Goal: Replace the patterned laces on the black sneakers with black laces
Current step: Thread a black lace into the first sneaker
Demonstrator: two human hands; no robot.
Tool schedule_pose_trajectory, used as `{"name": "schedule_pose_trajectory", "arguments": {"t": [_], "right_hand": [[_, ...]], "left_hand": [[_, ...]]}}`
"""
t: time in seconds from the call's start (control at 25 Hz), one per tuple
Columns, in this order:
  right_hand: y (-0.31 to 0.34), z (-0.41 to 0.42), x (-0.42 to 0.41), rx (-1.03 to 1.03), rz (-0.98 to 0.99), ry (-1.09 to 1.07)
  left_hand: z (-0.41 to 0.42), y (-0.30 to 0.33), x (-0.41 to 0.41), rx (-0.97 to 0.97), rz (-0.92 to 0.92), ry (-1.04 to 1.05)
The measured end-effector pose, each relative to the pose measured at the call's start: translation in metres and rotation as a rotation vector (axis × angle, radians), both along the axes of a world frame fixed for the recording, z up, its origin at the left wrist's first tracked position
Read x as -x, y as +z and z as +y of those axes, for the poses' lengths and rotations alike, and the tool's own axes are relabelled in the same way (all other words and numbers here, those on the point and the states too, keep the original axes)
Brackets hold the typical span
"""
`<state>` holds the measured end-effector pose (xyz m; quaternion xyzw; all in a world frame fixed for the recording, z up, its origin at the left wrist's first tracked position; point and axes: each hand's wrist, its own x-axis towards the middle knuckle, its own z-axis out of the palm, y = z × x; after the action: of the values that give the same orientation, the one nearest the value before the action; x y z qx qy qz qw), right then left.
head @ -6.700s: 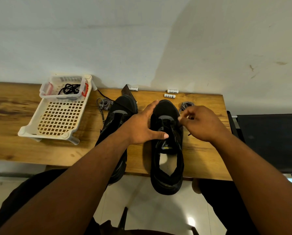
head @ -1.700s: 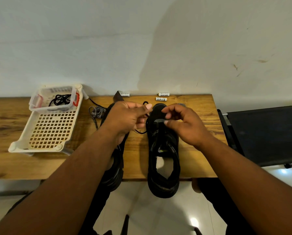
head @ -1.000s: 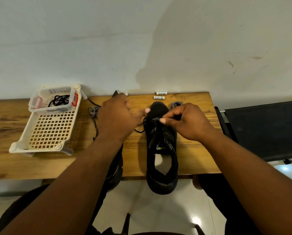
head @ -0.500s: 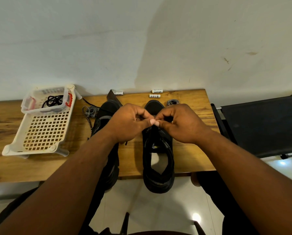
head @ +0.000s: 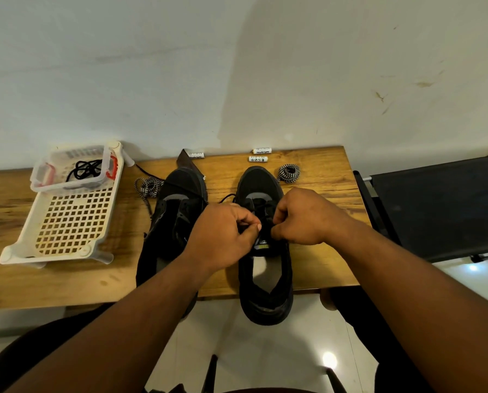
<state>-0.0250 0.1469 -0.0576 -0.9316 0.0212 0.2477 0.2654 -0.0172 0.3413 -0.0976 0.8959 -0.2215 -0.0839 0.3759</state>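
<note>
Two black sneakers stand on the wooden table [head: 316, 268], heels over its front edge. Over the tongue of the right sneaker [head: 264, 282], my left hand [head: 223, 236] and my right hand [head: 302, 219] each pinch a strand of the black lace [head: 258, 207] threaded through its eyelets. The left sneaker [head: 169, 222] lies partly under my left forearm. A patterned black-and-white lace [head: 148, 186] lies bunched left of the left sneaker. A second patterned lace [head: 288, 173] is coiled by the right sneaker's toe.
A white perforated basket [head: 64, 222] sits at the left, with a clear tub [head: 53, 182] holding a spare black lace [head: 85, 168]. Three small white batteries [head: 258, 155] lie near the wall. A dark chair [head: 435, 208] stands right of the table.
Both hands have come down from the toe end to the tongue of the right sneaker and now pull the black lace strands slightly apart. The view shifted a little.
</note>
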Motion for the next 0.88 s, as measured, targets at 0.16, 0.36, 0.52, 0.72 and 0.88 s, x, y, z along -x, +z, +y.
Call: {"name": "schedule_pose_trajectory", "arguments": {"t": [0.16, 0.36, 0.52, 0.72, 0.88], "right_hand": [[-0.001, -0.003, 0.001, -0.101, 0.083, -0.126], [0.001, -0.002, 0.004, -0.205, 0.125, -0.244], [-0.001, -0.002, 0.006, -0.228, 0.13, -0.294], [-0.004, 0.002, 0.006, -0.218, 0.104, -0.256], [-0.005, -0.013, 0.004, -0.32, 0.191, -0.293]], "left_hand": [[-0.007, -0.007, 0.002, -0.003, -0.058, -0.025], [-0.015, -0.013, 0.01, 0.005, -0.143, 0.0], [-0.018, -0.014, 0.011, -0.009, -0.21, -0.021], [-0.023, -0.014, 0.018, -0.123, -0.28, -0.008], [-0.024, -0.013, 0.013, -0.093, -0.211, -0.011]]}}
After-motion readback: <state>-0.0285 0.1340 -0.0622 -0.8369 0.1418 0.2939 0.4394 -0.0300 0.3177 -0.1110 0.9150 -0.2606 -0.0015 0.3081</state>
